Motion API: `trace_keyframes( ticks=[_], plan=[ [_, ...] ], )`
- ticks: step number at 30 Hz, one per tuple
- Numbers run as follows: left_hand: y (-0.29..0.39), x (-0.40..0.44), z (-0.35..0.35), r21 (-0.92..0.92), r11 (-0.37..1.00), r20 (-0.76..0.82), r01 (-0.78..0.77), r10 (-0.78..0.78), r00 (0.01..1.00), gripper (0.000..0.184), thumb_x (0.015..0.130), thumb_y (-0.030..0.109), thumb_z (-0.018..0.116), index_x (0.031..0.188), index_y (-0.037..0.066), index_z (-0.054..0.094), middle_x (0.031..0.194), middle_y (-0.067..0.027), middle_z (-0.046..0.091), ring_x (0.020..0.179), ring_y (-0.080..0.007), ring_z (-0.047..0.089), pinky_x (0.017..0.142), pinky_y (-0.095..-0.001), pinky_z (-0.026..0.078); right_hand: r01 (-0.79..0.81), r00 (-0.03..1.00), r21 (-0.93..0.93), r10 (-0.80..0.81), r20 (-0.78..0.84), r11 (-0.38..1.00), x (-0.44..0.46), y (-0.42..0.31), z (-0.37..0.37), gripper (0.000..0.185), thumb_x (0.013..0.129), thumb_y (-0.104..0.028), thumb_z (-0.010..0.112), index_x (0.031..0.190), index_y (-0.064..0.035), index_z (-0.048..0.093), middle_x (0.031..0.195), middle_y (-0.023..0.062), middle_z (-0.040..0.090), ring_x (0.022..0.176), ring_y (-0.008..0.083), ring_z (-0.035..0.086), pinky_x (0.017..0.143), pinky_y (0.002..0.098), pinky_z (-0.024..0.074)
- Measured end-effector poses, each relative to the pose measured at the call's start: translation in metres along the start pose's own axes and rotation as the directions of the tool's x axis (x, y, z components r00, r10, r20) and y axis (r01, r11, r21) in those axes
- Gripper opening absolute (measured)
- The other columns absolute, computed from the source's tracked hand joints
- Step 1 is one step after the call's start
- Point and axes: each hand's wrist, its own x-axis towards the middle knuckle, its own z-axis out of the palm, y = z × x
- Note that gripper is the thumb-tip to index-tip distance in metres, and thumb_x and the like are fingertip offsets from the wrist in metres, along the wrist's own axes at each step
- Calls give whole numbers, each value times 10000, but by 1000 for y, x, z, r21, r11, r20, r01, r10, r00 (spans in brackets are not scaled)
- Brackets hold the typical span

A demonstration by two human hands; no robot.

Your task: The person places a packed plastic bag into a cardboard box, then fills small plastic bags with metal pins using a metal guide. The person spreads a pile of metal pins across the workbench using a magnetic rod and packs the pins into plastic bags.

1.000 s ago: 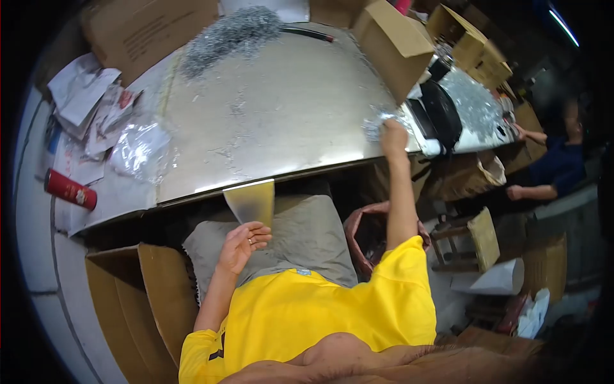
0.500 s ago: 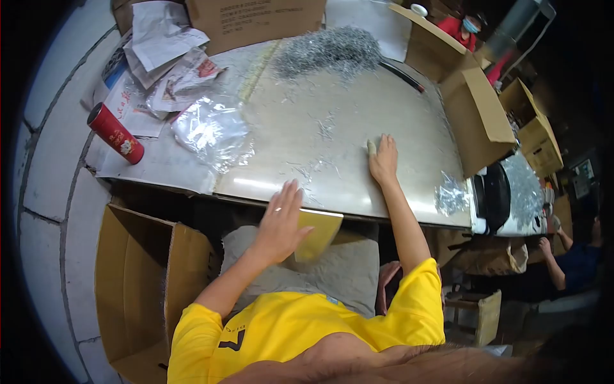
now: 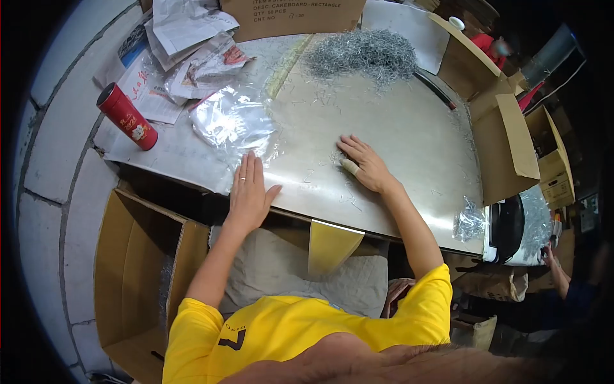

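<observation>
My right hand [image 3: 366,165] lies flat on the metal tabletop [image 3: 409,141], fingers stretched out, with a beige cover on its thumb. A few thin silvery metal pins [image 3: 350,200] are scattered around it; any under the palm are hidden. My left hand [image 3: 251,195] is stretched flat at the table's front edge, a ring on one finger, its fingertips by the clear plastic bags [image 3: 233,121]. Neither hand holds anything that I can see. Between them, below the edge, hangs a yellowish chute-like plate [image 3: 332,248]. A large pile of the silvery pins [image 3: 364,57] sits at the back.
A black bar [image 3: 436,88] lies beside the pile. At left stand a red tumbler [image 3: 126,116] and crumpled papers [image 3: 192,38]. Cardboard flaps [image 3: 508,147] border the right side. An open carton [image 3: 137,275] is below left. Other people are at the right.
My right hand has swept left across the tabletop to the scattered pins. My left hand has moved left, away from the yellowish plate towards the plastic bags. The whole view has shifted slightly.
</observation>
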Motion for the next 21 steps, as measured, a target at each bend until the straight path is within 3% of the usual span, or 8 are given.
trace_keyframes(
  ticks=[2, 4, 6, 12, 15, 17, 19, 21],
  plan=[
    [-6, -10, 2, 27, 996, -12, -86, 86, 996, 670, 904, 302, 576, 1379, -99, 326, 1458, -271, 313, 1377, -391, 282, 1121, -478, 234, 23, 995, 60, -18, -93, 998, -5, -1, 2, 479, 940, -320, 532, 1356, -88, 485, 1465, 114, 403, 1392, 300, 305, 1138, 389, 253],
    [1, -19, 4, 9, 989, -25, -144, 145, 989, 641, 893, 291, 581, 1360, -92, 367, 1441, -260, 347, 1354, -396, 319, 1108, -485, 256, -115, 945, 146, 154, -290, 983, 0, 3, 8, 420, 932, -266, 538, 1295, -56, 531, 1397, 131, 482, 1334, 308, 398, 1100, 375, 320],
    [7, -25, 8, 1, 986, -59, -169, 169, 984, 621, 872, 289, 598, 1346, -65, 408, 1434, -228, 377, 1343, -372, 347, 1099, -483, 271, -121, 915, 164, 174, -363, 979, 22, 9, 9, 378, 928, -228, 533, 1259, -45, 555, 1357, 150, 515, 1296, 317, 442, 1072, 365, 356],
    [13, -38, 23, -55, 975, -123, -214, 206, 971, 522, 863, 242, 603, 1324, 26, 484, 1383, -140, 464, 1290, -307, 423, 1074, -476, 281, -189, 921, 250, 260, -290, 950, 145, 25, -1, 453, 929, -331, 524, 1295, -64, 529, 1394, 159, 474, 1289, 343, 439, 1071, 373, 357],
    [7, -39, 34, -86, 930, -309, -358, 317, 897, 300, 852, 195, 630, 1121, 63, 652, 1144, -71, 615, 1087, -244, 561, 985, -426, 365, -126, 931, 110, 155, -329, 986, 182, 42, 14, 535, 908, -415, 519, 1345, -108, 484, 1439, 168, 411, 1295, 358, 425, 1044, 413, 387],
    [5, -39, 36, -157, 913, -355, -376, 303, 884, 277, 823, 150, 653, 1089, 71, 666, 1084, -61, 622, 1035, -239, 572, 954, -413, 388, -49, 991, -247, 15, -135, 968, 179, 36, 21, 582, 906, -455, 504, 1388, -134, 440, 1490, 147, 343, 1347, 355, 357, 1084, 415, 342],
    [12, -38, 26, -221, 891, -431, -397, 276, 859, 288, 720, 29, 702, 1003, 83, 697, 925, -38, 615, 873, -226, 586, 829, -380, 452, -35, 998, -219, 23, -59, 975, 147, 16, 14, 592, 915, -452, 502, 1405, -130, 423, 1496, 151, 331, 1368, 344, 324, 1097, 407, 327],
    [14, -38, 29, -232, 887, -448, -400, 268, 853, 288, 707, 25, 699, 990, 79, 700, 892, -39, 606, 840, -228, 584, 794, -375, 454, -34, 999, -213, 36, 6, 976, 104, 5, 7, 601, 923, -450, 499, 1421, -126, 406, 1503, 155, 320, 1390, 333, 290, 1109, 398, 311]
  ],
)
